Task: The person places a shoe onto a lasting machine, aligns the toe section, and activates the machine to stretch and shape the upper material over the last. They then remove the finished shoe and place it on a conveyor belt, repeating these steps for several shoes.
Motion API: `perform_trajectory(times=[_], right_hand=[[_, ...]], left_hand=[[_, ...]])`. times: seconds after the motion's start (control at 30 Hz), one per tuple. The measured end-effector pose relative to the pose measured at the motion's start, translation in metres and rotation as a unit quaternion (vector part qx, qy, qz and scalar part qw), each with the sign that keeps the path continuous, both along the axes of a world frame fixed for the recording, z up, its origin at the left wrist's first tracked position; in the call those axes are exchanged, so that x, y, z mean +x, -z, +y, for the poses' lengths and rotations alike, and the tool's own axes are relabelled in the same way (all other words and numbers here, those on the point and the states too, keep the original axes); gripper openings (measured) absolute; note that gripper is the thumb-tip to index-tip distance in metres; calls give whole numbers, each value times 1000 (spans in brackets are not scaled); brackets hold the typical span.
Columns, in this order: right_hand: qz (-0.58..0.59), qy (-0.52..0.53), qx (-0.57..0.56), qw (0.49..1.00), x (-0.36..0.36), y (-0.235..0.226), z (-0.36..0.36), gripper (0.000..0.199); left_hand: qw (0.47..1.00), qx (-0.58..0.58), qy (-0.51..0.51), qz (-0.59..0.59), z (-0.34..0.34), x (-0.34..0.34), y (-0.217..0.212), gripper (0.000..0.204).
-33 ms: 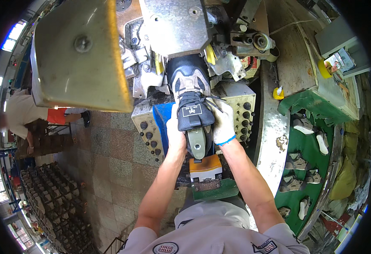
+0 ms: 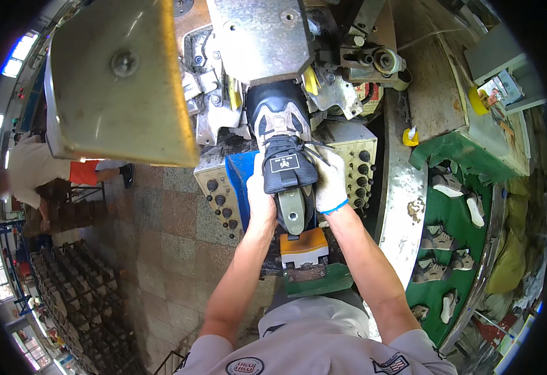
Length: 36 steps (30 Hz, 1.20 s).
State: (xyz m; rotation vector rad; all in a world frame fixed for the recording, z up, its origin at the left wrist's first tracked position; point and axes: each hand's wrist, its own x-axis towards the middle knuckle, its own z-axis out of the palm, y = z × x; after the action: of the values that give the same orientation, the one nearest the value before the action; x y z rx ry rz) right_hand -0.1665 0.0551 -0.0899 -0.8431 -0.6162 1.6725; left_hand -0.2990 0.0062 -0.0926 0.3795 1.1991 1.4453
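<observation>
A black and beige lace-up shoe upper [image 2: 279, 119] sits over a grey-green shoe last [image 2: 293, 211], its toe pointing away from me into the machine. My left hand [image 2: 261, 199], which looks bare, is closed along the left side of the heel. On the opposite side my right hand [image 2: 331, 181], in a white glove with a blue cuff, grips the shoe near the loose laces. Above the toe stands a metal block [image 2: 258, 40] of the machine. The shoe's underside and the fingertips beneath it are hidden.
A large machine cover [image 2: 117, 81] hangs at upper left. Knobbed control boxes [image 2: 354, 164] flank the shoe, and an orange-topped pad [image 2: 303, 240] lies near my waist. Several shoes rest on a green conveyor [image 2: 411, 306] at right. Left are a rack [image 2: 76, 294] and a co-worker [image 2: 26, 165].
</observation>
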Motion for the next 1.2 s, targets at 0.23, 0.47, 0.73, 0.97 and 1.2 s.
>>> perform_trajectory(times=[0.23,0.47,0.73,0.97,1.2], right_hand=[[-53,14,37,998,-5,19,-1,26],[-103,81,46,990,-27,17,0,26],[-102,38,-6,994,-21,8,-3,33],[-228,26,255,939,3,56,10,26],[-124,60,36,990,94,-4,-54,53]], left_hand=[[997,31,20,73,7,-8,11,39],[969,108,69,212,7,-33,39,33],[966,62,63,244,2,-24,-2,40],[961,83,56,258,0,-22,-9,48],[848,-223,118,466,-142,-3,126,80]])
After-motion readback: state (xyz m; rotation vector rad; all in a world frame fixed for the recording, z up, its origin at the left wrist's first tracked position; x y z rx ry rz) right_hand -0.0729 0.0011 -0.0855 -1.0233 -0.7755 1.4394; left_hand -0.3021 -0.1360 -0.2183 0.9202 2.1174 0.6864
